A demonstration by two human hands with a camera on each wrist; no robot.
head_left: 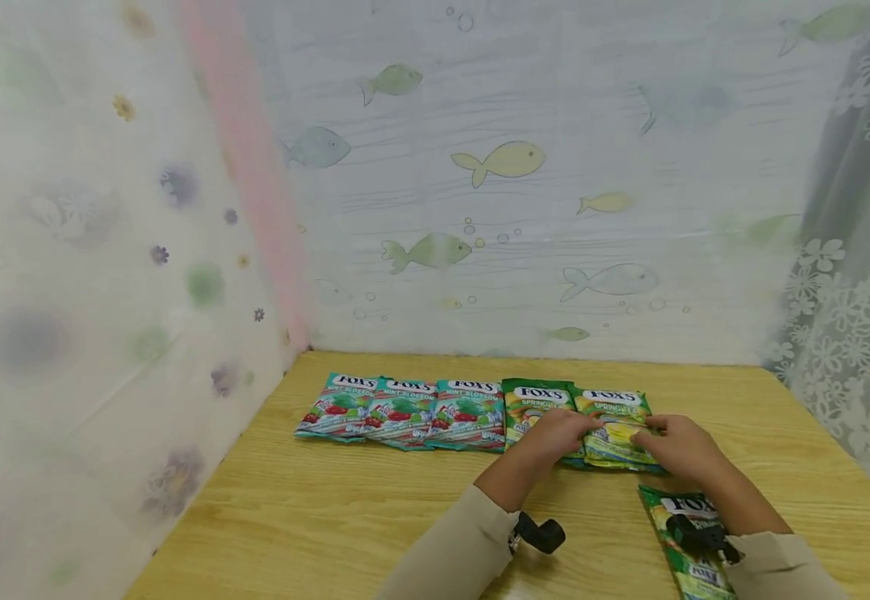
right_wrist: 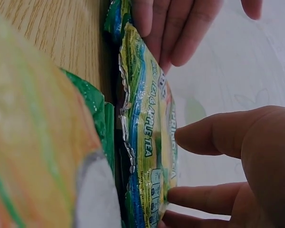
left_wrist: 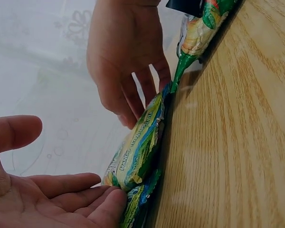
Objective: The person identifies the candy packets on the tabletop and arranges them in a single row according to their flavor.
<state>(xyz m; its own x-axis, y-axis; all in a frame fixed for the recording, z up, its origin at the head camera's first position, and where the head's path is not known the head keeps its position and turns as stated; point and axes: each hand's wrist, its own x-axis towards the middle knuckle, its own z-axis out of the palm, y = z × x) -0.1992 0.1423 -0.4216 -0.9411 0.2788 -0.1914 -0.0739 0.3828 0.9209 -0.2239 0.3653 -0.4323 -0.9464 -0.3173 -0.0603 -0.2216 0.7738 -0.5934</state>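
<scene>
A yellow and green candy bag (head_left: 612,408) marked FOX'S lies at the right end of a row, between both hands. My left hand (head_left: 561,433) touches its left edge with nearly straight fingers, seen close in the left wrist view. My right hand (head_left: 681,448) rests at its right side, thumb by the printed face and fingers along the edge. The right wrist view shows the same bag (right_wrist: 149,128) tilted close to the camera. Another green candy bag (head_left: 536,394) lies just left of it, partly hidden by the left hand.
Three teal mint candy bags (head_left: 468,412) continue the row leftward, overlapping slightly. Another green candy bag (head_left: 671,533) lies nearer, partly under the right forearm. Everything sits on a wood-grain table (head_left: 315,517). Patterned curtains (head_left: 435,200) stand behind and at the sides.
</scene>
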